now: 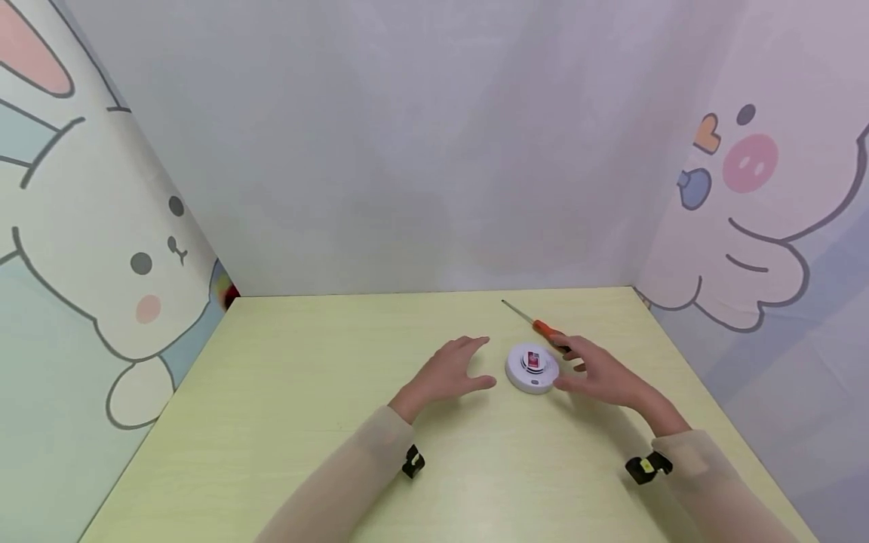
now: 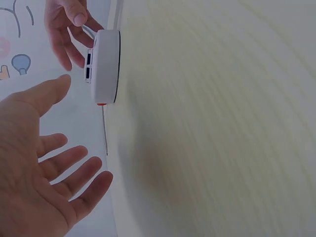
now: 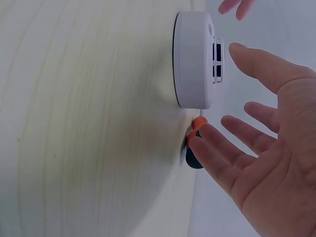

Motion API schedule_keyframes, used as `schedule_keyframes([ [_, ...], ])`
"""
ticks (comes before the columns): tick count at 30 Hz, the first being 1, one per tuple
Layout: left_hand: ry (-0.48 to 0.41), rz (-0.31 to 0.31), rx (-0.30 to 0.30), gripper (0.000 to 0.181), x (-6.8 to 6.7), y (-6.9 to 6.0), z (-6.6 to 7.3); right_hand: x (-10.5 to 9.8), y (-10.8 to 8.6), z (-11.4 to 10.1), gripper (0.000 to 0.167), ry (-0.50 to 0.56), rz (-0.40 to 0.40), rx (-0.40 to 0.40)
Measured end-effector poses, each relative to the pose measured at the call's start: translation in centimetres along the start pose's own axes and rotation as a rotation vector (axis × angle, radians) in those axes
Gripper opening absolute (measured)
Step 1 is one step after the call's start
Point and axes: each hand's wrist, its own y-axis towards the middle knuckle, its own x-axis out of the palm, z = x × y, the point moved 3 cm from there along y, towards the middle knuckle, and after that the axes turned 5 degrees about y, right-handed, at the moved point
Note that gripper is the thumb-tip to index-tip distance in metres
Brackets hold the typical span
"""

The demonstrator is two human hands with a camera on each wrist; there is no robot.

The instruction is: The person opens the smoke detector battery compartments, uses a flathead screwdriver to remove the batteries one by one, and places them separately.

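A round white device (image 1: 521, 377) with a red label and dark slots lies flat on the light wooden table (image 1: 305, 392). Left of it, my left hand (image 1: 448, 373) is held with fingers spread and holds nothing; the left wrist view shows its palm (image 2: 34, 173). My right hand (image 1: 604, 375) is at the device's right side, fingers apart and loosely bent, gripping nothing; whether it touches the device I cannot tell. Behind them lies a screwdriver with a red and black handle (image 1: 547, 330), its end partly hidden by the right fingers. The right wrist view shows the device (image 3: 192, 64) beside the handle (image 3: 193, 157).
A pale grey curtain (image 1: 407, 151) stands behind the table's back edge. Cloth panels with a cartoon rabbit (image 1: 102, 249) and a pig (image 1: 781, 204) flank the table at left and right. Black wrist mounts sit at both sleeves.
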Motion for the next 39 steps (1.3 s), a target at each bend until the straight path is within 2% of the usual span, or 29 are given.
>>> schedule_keyframes([
  [9, -0.004, -0.039, 0.019, 0.081, 1.3, 2.0, 1.3, 0.7, 0.4, 0.5, 0.082, -0.025, -0.019, 0.012],
  [18, -0.072, -0.073, -0.011, 0.080, 2.3, 3.6, 1.9, 1.0, 0.4, 0.2, 0.078, -0.006, -0.056, 0.012],
  [31, -0.056, -0.061, 0.035, 0.071, 3.0, 4.5, 2.6, 1.8, 1.0, 0.6, 0.080, -0.059, -0.056, 0.023],
  [39, -0.043, -0.054, -0.002, 0.068, 3.3, 4.6, 2.8, 2.1, 1.4, 1.0, 0.080, -0.078, -0.054, 0.034],
])
